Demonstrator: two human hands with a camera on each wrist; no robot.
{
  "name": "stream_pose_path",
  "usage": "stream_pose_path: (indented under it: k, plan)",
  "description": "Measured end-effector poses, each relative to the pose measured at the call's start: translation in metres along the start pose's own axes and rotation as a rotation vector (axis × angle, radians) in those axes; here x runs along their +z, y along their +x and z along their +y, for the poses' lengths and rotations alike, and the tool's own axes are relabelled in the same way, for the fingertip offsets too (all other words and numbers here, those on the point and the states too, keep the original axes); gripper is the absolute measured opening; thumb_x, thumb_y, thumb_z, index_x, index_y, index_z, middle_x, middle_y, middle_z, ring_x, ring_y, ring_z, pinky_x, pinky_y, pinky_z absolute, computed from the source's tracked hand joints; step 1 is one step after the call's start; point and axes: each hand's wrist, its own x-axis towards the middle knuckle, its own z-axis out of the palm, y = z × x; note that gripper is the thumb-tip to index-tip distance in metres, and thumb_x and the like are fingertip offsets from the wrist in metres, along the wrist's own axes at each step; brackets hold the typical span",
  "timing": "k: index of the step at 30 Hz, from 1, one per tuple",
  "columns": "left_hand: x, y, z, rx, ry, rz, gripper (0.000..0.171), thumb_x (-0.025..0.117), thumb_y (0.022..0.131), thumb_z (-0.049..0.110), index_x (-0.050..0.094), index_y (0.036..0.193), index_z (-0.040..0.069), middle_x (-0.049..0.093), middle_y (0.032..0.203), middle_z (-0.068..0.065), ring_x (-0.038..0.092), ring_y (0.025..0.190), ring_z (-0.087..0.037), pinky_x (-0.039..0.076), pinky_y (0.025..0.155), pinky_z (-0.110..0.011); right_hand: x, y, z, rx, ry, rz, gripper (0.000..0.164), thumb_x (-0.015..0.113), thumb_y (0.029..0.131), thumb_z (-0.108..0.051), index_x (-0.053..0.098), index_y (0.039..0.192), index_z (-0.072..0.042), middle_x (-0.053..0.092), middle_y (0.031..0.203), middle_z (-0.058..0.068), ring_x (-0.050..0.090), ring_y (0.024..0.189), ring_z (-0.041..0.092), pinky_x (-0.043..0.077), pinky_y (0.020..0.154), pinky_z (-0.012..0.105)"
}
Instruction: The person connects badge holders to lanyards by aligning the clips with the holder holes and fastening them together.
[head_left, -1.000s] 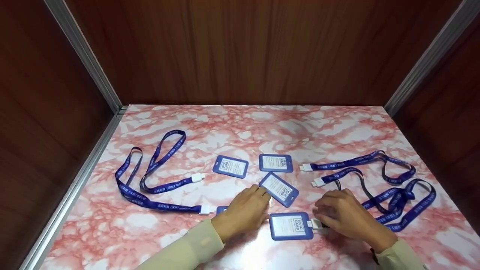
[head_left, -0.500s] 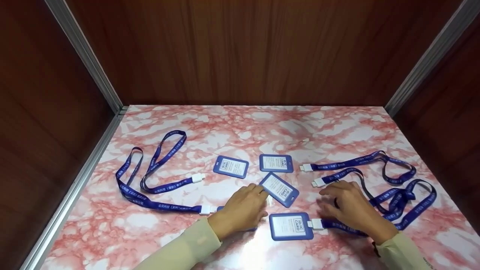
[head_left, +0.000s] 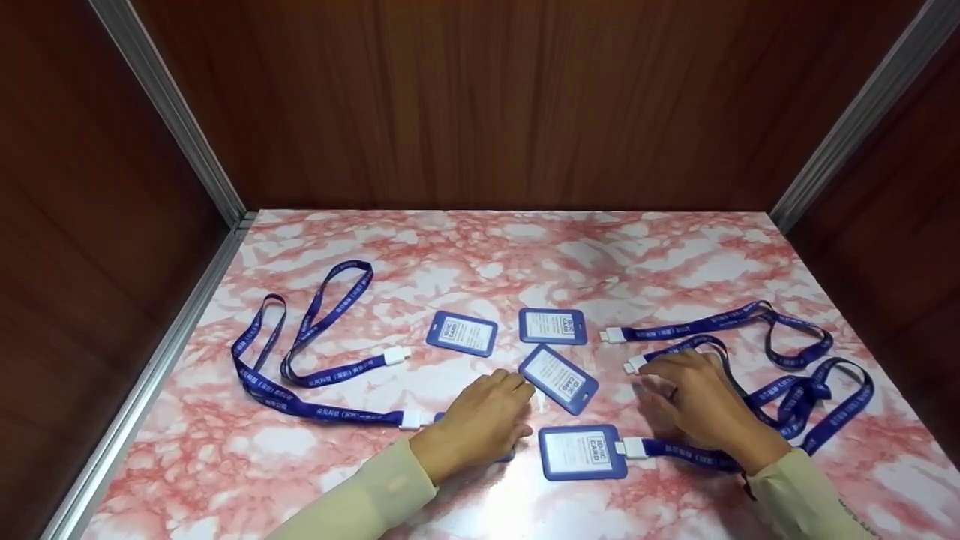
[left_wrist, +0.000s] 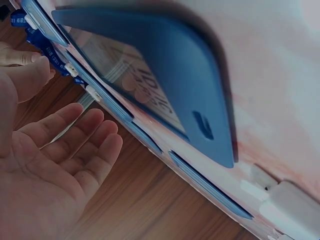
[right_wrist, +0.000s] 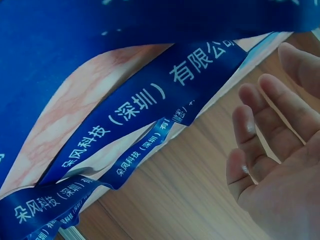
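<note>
In the head view my left hand (head_left: 476,424) hovers over a blue badge holder (head_left: 505,457), hiding most of it. The left wrist view shows that badge holder (left_wrist: 172,50) beside loosely bent fingers (left_wrist: 90,135) that hold nothing. My right hand (head_left: 701,401) is over the lanyards at right, its fingertips close to the white clip (head_left: 636,365) of one blue lanyard (head_left: 686,346). Nothing lies between the relaxed fingers in the right wrist view, where a printed blue strap (right_wrist: 135,105) runs alongside. A front badge holder (head_left: 583,453) is joined to a white lanyard clip (head_left: 632,448).
A tilted badge holder (head_left: 559,379) lies mid-table, with two more, one on the left (head_left: 462,334) and one on the right (head_left: 552,326), behind it. Two lanyards, an upper (head_left: 337,375) and a lower (head_left: 322,411), lie at left. Another lanyard (head_left: 697,326) lies at back right. Wooden panels (head_left: 510,105) enclose the table.
My right hand has moved away from the front badge's clip, upward to the clip of the lanyard behind. My left hand has shifted slightly left, off the edge of the front badge.
</note>
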Motion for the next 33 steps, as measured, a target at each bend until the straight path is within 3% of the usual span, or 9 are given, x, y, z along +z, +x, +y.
stream_pose_path:
  k: [12, 27, 33]
  plan:
    - [-0.001, -0.006, -0.003, 0.014, 0.009, 0.023, 0.042, 0.078, 0.09, 0.034, 0.065, 0.122, 0.01, 0.064, 0.118, -0.002, 0.058, 0.11, -0.019, 0.05, 0.096, -0.034, 0.004, 0.004, 0.008, 0.004, -0.024, 0.007, 0.034, 0.088, 0.076, -0.01, 0.077, 0.108, -0.011, 0.075, 0.11, 0.01, 0.065, 0.101, 0.033, 0.037, 0.086, 0.054]
    - [-0.006, -0.015, -0.011, -0.022, -0.022, 0.016, 0.049, 0.077, 0.091, 0.039, 0.064, 0.128, 0.01, 0.064, 0.124, -0.004, 0.058, 0.117, -0.021, 0.048, 0.102, -0.038, 0.006, 0.011, 0.012, 0.097, -0.026, -0.097, 0.039, 0.087, 0.08, -0.012, 0.075, 0.117, -0.011, 0.073, 0.12, 0.012, 0.06, 0.108, 0.038, 0.038, 0.091, 0.062]
    - [-0.006, -0.019, -0.013, -0.025, -0.028, 0.01, 0.049, 0.077, 0.091, 0.038, 0.063, 0.129, 0.01, 0.064, 0.124, -0.003, 0.058, 0.116, -0.021, 0.048, 0.102, -0.038, 0.009, 0.011, 0.014, 0.094, -0.031, -0.071, 0.039, 0.089, 0.078, -0.01, 0.076, 0.114, -0.013, 0.073, 0.12, 0.01, 0.06, 0.105, 0.035, 0.038, 0.087, 0.059]
